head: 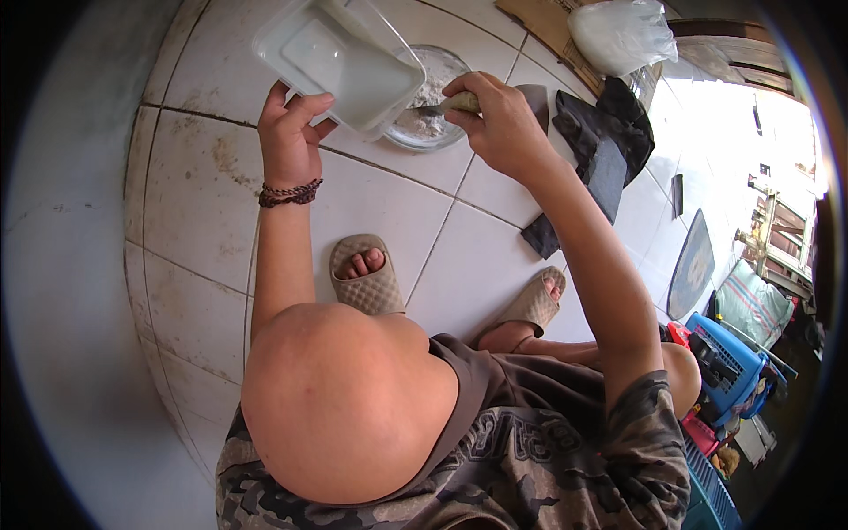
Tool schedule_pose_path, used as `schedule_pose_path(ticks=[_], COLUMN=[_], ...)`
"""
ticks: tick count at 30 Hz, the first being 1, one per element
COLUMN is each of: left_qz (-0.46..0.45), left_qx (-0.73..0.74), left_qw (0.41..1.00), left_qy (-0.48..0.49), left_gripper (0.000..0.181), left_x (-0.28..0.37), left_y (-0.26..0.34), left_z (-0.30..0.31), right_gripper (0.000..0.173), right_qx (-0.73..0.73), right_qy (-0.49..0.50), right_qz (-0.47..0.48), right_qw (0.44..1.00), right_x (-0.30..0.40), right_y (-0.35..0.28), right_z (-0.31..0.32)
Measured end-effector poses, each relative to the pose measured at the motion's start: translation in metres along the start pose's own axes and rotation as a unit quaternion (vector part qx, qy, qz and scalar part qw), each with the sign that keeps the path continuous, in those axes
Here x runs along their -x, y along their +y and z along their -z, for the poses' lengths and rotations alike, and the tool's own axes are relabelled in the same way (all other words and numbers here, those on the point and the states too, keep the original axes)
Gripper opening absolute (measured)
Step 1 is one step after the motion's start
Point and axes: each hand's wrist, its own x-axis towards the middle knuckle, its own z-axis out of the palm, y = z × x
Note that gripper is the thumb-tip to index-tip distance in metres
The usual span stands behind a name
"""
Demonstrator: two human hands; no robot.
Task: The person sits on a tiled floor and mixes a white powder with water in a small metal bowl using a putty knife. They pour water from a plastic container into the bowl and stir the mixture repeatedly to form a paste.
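Observation:
My left hand (291, 142) grips the lower edge of a clear rectangular plastic container (331, 73). Cloudy, whitish liquid lies in the container, which is tilted towards a round clear bowl (424, 144). Part of that bowl is hidden behind the container's corner. White powder (440, 69) fills the visible part of the bowl, with greyish patches near the front. My right hand (500, 126) is closed around the pale handle (462, 102) of a tool like a trowel or scraper. Its dark blade reaches into the powder, and its exact shape cannot be made out.
White floor tiles (371, 192) spread around my sandalled feet. Beside my right forearm lie black plastic (616, 112) and a grey slab (604, 175). A white plastic bag (619, 36) rests by cardboard (543, 23). A blue crate (729, 358) stands right; a wall (66, 232) rises left.

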Motion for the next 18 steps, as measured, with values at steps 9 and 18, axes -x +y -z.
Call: schedule_pose_path(ticks=[9,18], left_qz=[-0.008,-0.004], left_qx=[-0.003,-0.003], left_qw=[1.000,1.000], left_qy=[-0.001,0.000], left_gripper=[0.052,0.051], left_x=[0.002,0.004], left_y=[0.001,0.000], left_z=[0.001,-0.003], right_gripper=[0.024,0.025], right_qx=[0.015,0.005], right_qy=[-0.051,-0.033], right_qz=[0.013,-0.006], right_qw=[0.998,0.999], right_x=[0.004,-0.018], right_y=[-0.011,0.006], right_z=[0.014,0.019])
